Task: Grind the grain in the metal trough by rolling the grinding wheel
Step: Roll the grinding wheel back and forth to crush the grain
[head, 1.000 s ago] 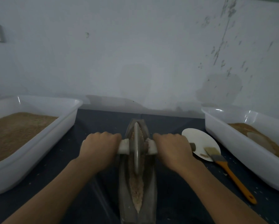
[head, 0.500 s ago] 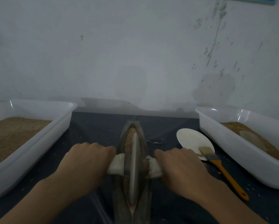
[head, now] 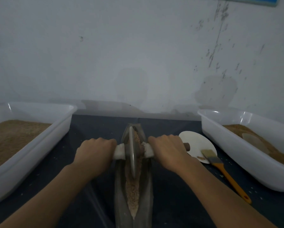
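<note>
Two hands, left hand (head: 95, 151) and right hand (head: 168, 149), each grip one end of the axle through an upright grinding wheel (head: 132, 153), standing in the grain (head: 132, 191) of a central metal trough (head: 121, 203), toward its far end.

The trough (head: 121, 186) is seen as dull grey matt metal, as is the smooth wheel (head: 132, 153). Coarse, crumbly tan grain (head: 132, 193) is held in it. Both side bins (head: 59, 129) (head: 220, 134) are made of glossy white plastic. The right-hand brush (head: 226, 173) is given a smooth orange handle.
</note>
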Tool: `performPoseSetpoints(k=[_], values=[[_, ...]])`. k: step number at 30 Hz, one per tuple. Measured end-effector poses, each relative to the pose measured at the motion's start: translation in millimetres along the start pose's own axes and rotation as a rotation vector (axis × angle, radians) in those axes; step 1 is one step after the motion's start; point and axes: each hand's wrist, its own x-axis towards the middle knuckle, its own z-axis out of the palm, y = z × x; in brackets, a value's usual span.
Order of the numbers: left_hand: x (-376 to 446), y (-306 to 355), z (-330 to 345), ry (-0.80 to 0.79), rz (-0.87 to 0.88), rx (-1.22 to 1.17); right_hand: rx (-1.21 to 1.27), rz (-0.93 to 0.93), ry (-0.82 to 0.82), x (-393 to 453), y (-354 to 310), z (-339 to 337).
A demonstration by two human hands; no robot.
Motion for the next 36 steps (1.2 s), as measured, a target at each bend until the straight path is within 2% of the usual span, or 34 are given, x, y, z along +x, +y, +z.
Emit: performPoseSetpoints(k=[3, 5, 7, 10, 17, 21, 26, 28, 31, 36], values=[[-18.5, 0.3, -16.3, -0.103, 0.042, -0.075, 0.069, -0.058, -0.036, -21.9, -4.4, -14.4], [-33.1, 0.0, -27.4, -0.141, 0.060, -0.094, 0.030, -0.103, 0.000, -39.1, -9.6, -24.0], [-43.0, 0.3, -33.3, -0.130, 0.059, -0.064, -0.024, -0.078, 0.036, -49.7, -12.6, -30.9], [-42.8, 3.6, -31.5, -0.056, 0.058, 0.006, 0.061, -0.048, -0.013, -47.7, -11.9, -23.3], [5.9, 2.9, -1.0, 0.071, 0.005, 0.025, 0.069, 0.053, 0.016, 1.1, 4.7, 17.3], [10.3, -1.1, 2.1, 0.023, 0.007, 0.006, 0.031, 0.047, 0.037, 9.1, 3.8, 14.5], [-20.7, -1.5, -19.4, -0.113, 0.059, -0.061, 0.064, -0.075, 0.009, -27.5, -6.1, -14.6], [-35.8, -1.6, -28.1, -0.102, 0.078, -0.037, 0.012, -0.124, 0.058, -45.5, -10.6, -24.7], [-45.1, -3.5, -33.9, -0.107, 0.076, -0.031, -0.046, -0.087, 0.042, -55.6, -13.0, -34.4], [-23.0, -1.9, -15.5, -0.056, 0.031, -0.046, 0.014, -0.048, 0.027, -29.7, -7.5, -12.5]])
